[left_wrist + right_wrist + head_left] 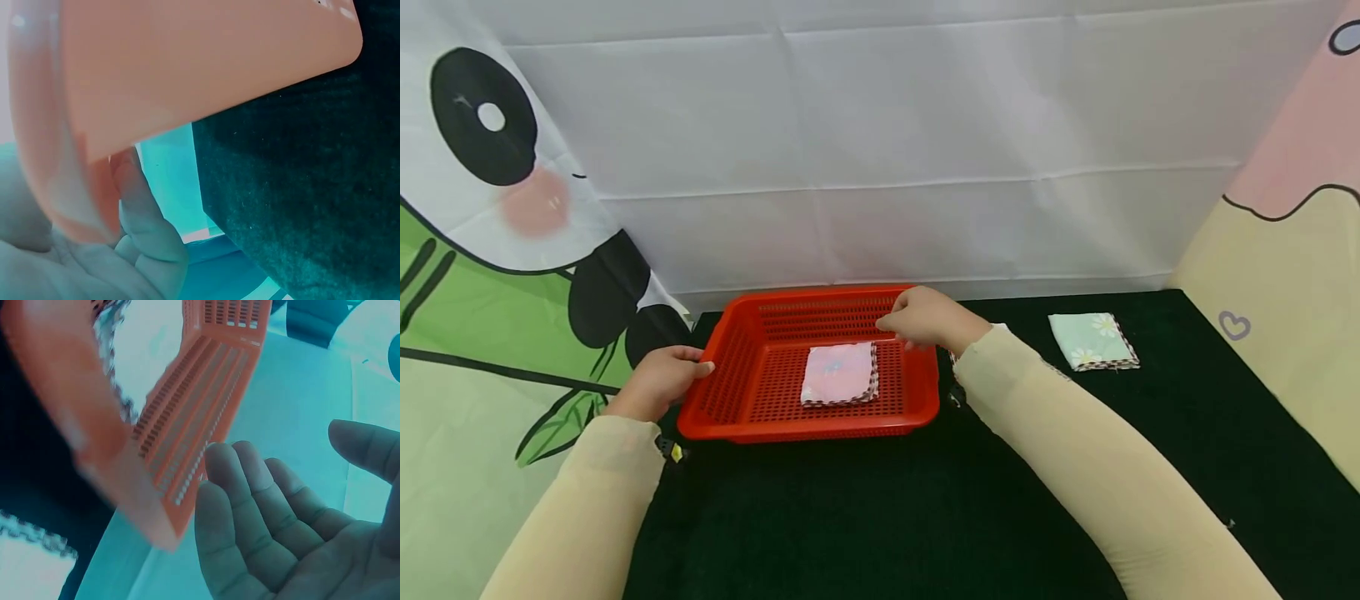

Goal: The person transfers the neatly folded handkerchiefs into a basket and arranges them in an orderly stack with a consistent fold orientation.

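Note:
A red slotted plastic basket [816, 435] stands on the dark table. In it lies a folded pink cloth [839, 373] with a checked edge. My left hand [662, 379] grips the basket's left rim, thumb over the top and fingers on the outside; the left wrist view shows the rim [37, 119] between thumb and fingers. Above the basket's right end is my right hand [921, 319], holding nothing. In the right wrist view its fingers [256, 519] are loosely bent, the thumb well apart, beside the basket [203, 394].
To the right on the dark green table cover [865, 517] lies a folded mint cloth [1093, 342] with daisies. Another cloth shows in part behind the right sleeve [1075, 425], mostly hidden. A white printed sheet [887, 167] hangs behind the table's back edge.

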{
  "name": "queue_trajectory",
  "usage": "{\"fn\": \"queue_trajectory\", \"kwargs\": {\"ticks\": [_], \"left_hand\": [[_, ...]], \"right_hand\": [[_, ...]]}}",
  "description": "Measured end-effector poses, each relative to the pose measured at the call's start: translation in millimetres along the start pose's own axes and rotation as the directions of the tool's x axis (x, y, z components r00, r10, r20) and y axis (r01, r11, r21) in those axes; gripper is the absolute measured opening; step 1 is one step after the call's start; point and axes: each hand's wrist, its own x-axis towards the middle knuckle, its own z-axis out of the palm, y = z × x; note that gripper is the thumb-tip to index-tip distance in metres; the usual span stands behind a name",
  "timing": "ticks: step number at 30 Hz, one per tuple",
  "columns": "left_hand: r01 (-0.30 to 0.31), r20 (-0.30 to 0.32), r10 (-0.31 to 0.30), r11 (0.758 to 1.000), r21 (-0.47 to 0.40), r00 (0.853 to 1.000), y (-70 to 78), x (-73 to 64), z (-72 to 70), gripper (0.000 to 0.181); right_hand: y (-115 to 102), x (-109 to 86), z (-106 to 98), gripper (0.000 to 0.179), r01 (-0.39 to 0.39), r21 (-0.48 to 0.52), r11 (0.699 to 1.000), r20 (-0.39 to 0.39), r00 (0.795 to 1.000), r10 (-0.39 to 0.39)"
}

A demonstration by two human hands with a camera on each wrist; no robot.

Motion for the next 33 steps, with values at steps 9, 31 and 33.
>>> {"fn": "queue_trajectory", "kwargs": {"ticks": [9,31,33], "left_hand": [[0.006,-0.005,-0.006,1.0,0.013,1.0,1.2,0.3,-0.1,0.049],[0.016,0.013,-0.016,1.0,-0.016,1.0,5.9,1.8,2.7,0.048],[0.025,0.01,-0.025,1.0,-0.017,1.0,5.2,2.1,1.9,0.049]], "right_hand": [[41,-14.9,-19,0.034,-0.015,0.107,0.994,0.002,1.0,0.015],[179,-40.4,-37,0.054,-0.092,0.336,0.937,-0.053,0.992,0.117],[185,-41.0,-41,0.056,-0.087,0.361,0.929,-0.068,0.991,0.119]]}}
